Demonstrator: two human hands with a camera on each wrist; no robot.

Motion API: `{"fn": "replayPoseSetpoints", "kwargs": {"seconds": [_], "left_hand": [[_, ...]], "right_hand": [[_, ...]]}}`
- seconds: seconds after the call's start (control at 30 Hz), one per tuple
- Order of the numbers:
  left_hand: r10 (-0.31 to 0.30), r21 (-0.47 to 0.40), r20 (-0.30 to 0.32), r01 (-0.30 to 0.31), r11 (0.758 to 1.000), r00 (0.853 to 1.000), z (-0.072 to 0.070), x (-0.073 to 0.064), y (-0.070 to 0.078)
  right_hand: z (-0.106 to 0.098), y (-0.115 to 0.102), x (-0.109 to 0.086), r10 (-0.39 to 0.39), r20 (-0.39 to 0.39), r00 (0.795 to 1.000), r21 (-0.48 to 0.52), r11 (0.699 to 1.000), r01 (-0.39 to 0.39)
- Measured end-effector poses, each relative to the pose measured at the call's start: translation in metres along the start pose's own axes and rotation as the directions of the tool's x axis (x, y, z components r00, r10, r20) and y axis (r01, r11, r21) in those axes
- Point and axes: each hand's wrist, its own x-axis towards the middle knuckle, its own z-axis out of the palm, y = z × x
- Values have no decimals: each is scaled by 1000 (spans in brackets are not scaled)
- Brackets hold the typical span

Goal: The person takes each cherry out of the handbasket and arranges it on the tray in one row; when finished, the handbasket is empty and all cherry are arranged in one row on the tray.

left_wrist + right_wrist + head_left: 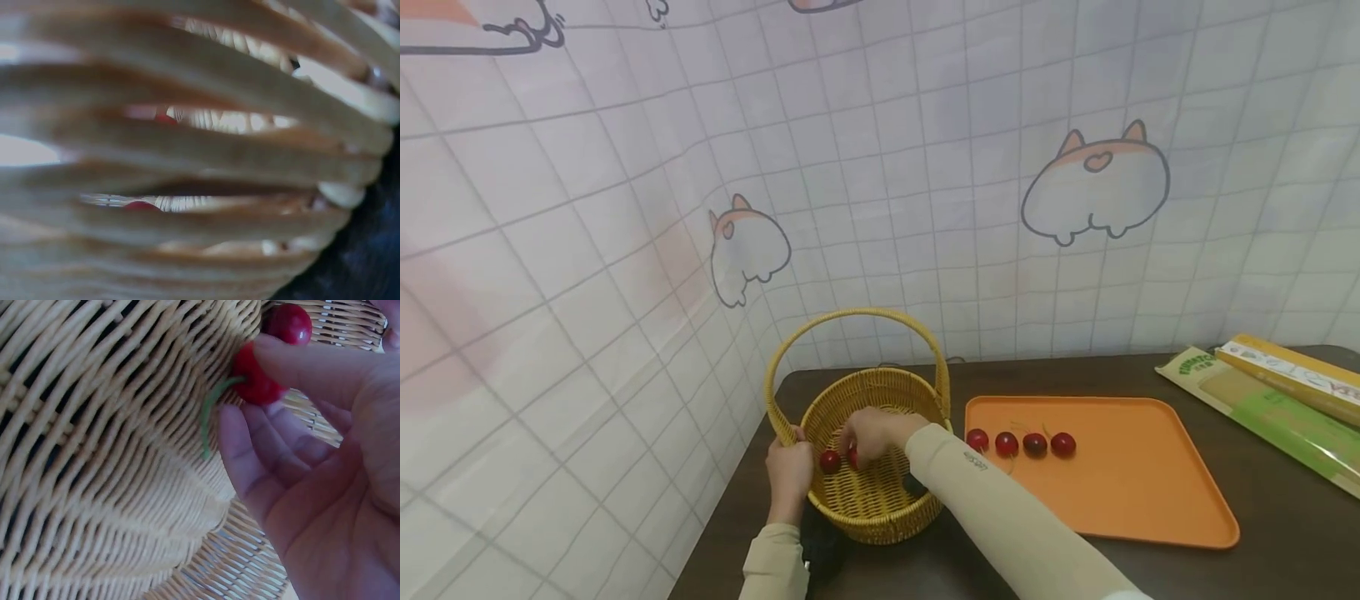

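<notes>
Inside the yellow wicker basket (880, 529), my right hand (876, 435) pinches a red cherry (256, 375) between thumb and fingers. Its green stem hangs down in the right wrist view. Another cherry (830, 462) lies in the basket just left of that hand. My left hand (790, 471) grips the basket at its left side, where the arched handle (857, 313) meets the rim. Blurred basket weave (187, 144) fills the left wrist view, with bits of red showing through the gaps.
Right of the basket lies an orange tray (1138, 483) with several cherries (1035, 445) in a row near its left side. A green and yellow packet (1262, 408) and a long yellow box (1300, 375) are at the far right of the dark table (1292, 542). A patterned cloth (910, 208) hangs behind.
</notes>
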Motion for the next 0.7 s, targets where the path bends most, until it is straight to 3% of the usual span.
{"fn": "replayPoseSetpoints", "kwargs": {"seconds": [0.2, 0.7], "left_hand": [[-1, -10, 6, 1, 1000, 1000, -1, -1, 2], [-1, -3, 6, 1, 1000, 1000, -2, -1, 2]], "right_hand": [[-5, -8, -7, 19, 55, 998, -24, 1000, -17], [-6, -10, -10, 32, 79, 996, -38, 999, -29]]}}
